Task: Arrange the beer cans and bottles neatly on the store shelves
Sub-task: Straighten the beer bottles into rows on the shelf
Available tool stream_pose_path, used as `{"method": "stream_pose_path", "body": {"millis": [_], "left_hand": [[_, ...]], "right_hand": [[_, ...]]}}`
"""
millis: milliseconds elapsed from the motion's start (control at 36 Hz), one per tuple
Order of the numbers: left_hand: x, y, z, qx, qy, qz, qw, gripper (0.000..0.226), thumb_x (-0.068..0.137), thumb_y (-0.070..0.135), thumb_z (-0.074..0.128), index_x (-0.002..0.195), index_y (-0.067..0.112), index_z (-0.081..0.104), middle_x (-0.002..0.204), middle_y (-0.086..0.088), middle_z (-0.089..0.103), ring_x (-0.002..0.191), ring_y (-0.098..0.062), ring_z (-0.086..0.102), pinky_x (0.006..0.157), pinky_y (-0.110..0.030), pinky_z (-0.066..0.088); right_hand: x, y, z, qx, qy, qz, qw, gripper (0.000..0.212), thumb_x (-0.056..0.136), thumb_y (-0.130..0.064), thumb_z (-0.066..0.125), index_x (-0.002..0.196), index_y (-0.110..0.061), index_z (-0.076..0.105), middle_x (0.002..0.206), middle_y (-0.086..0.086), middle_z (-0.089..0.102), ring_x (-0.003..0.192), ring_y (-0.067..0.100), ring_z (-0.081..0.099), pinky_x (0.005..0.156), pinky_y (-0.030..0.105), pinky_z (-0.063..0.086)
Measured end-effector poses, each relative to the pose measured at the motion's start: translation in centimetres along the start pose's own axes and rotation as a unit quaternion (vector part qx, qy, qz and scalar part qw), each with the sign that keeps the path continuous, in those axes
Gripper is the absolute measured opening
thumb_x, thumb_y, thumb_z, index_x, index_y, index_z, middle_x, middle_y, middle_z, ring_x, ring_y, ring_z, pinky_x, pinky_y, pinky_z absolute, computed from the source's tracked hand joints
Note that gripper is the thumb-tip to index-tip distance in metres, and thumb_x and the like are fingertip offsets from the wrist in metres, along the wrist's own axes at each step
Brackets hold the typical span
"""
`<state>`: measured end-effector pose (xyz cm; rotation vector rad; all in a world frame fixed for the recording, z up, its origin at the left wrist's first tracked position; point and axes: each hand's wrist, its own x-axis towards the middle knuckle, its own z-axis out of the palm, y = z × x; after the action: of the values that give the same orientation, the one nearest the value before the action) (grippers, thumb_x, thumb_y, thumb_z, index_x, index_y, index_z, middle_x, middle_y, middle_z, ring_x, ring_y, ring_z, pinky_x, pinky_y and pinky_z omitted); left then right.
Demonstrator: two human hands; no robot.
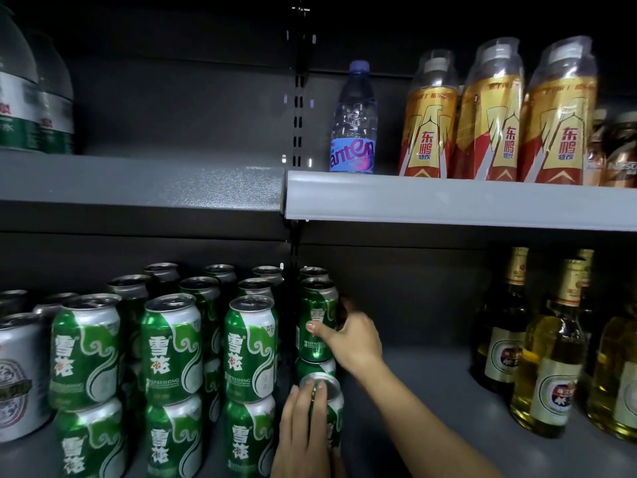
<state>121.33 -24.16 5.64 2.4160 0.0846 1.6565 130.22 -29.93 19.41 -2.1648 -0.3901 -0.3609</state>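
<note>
Green beer cans [172, 350] stand stacked two high in rows on the lower shelf [420, 401]. My right hand [351, 336] grips an upper green can [317, 319] at the right end of the rows, thumb on its front and fingers behind. That can sits on another can. My left hand [306, 429] holds the front can [325, 405] from above, fingertips on its silver lid. Beer bottles [551, 360] with gold foil necks stand at the right of the same shelf.
Silver cans [20, 374] stand at the far left. The upper shelf [448, 201] carries a water bottle [353, 122], gold and red drink bottles [489, 115] and green-labelled bottles [31, 98]. Bare shelf lies between the cans and the beer bottles.
</note>
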Motion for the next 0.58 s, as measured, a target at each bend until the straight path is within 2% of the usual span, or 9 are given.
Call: {"method": "stream_pose_path", "body": {"millis": [139,194,278,389,472,528,583], "left_hand": [[-0.3,-0.2,0.1,-0.007,-0.026,-0.015,1.000,0.047,0.081,0.023,0.045,0.125,0.013,0.058,0.126,-0.007,0.062,0.124,-0.025,0.047,0.110,-0.024,0.026],[-0.3,-0.2,0.0,-0.010,-0.035,-0.010,0.999,0.045,0.085,0.023,0.041,0.128,0.014,0.054,0.127,-0.006,0.061,0.125,-0.025,0.046,0.111,-0.024,0.025],[-0.1,-0.2,-0.2,-0.015,-0.046,-0.006,0.999,0.046,0.095,0.031,0.024,0.128,0.014,0.050,0.126,-0.007,0.062,0.124,-0.026,0.046,0.112,-0.024,0.024],[0.1,-0.1,-0.8,-0.025,-0.064,-0.005,0.998,0.053,0.097,0.040,0.017,0.129,0.012,0.049,0.128,-0.009,0.060,0.125,-0.027,0.045,0.112,-0.025,0.023],[0.1,-0.1,-1.2,-0.028,-0.089,-0.014,0.996,0.059,0.096,0.044,0.011,0.130,0.012,0.048,0.129,-0.009,0.059,0.126,-0.028,0.043,0.112,-0.025,0.021],[0.2,-0.1,-1.3,-0.033,-0.095,-0.020,0.995,0.055,0.095,0.040,0.016,0.130,0.012,0.048,0.129,-0.010,0.059,0.125,-0.028,0.043,0.112,-0.025,0.020],[0.3,0.0,-1.5,-0.036,-0.087,-0.027,0.995,0.051,0.083,0.029,0.036,0.130,0.012,0.048,0.130,-0.010,0.059,0.126,-0.028,0.042,0.112,-0.025,0.019]], "right_hand": [[0.3,0.3,-0.2,0.006,-0.012,0.000,1.000,0.073,0.071,-0.055,0.077,0.130,-0.019,0.053,0.094,-0.002,0.069,0.091,0.020,0.065,0.078,0.034,0.054],[0.3,0.4,-0.2,0.019,-0.017,0.004,1.000,0.072,0.070,-0.054,0.077,0.129,-0.019,0.054,0.095,-0.001,0.069,0.092,0.020,0.065,0.081,0.036,0.054],[0.1,0.2,-0.2,0.006,-0.019,0.004,1.000,0.063,0.072,-0.054,0.076,0.119,-0.016,0.057,0.088,0.000,0.068,0.086,0.022,0.065,0.075,0.036,0.054],[-0.4,0.0,-0.4,-0.007,-0.018,0.002,1.000,0.053,0.077,-0.052,0.074,0.108,-0.013,0.057,0.076,-0.005,0.058,0.077,0.020,0.061,0.065,0.032,0.047],[-0.6,-0.1,-0.3,-0.011,-0.020,0.004,1.000,0.054,0.078,-0.054,0.072,0.109,-0.013,0.057,0.078,-0.006,0.056,0.082,0.022,0.062,0.065,0.032,0.045],[-0.7,-0.1,-0.2,-0.007,-0.027,0.008,1.000,0.055,0.077,-0.057,0.071,0.109,-0.014,0.057,0.084,-0.002,0.061,0.086,0.024,0.064,0.070,0.035,0.050],[-0.8,-0.1,0.0,0.000,-0.038,0.012,0.999,0.058,0.076,-0.058,0.071,0.110,-0.014,0.057,0.093,0.001,0.065,0.089,0.023,0.064,0.076,0.038,0.053]]}}
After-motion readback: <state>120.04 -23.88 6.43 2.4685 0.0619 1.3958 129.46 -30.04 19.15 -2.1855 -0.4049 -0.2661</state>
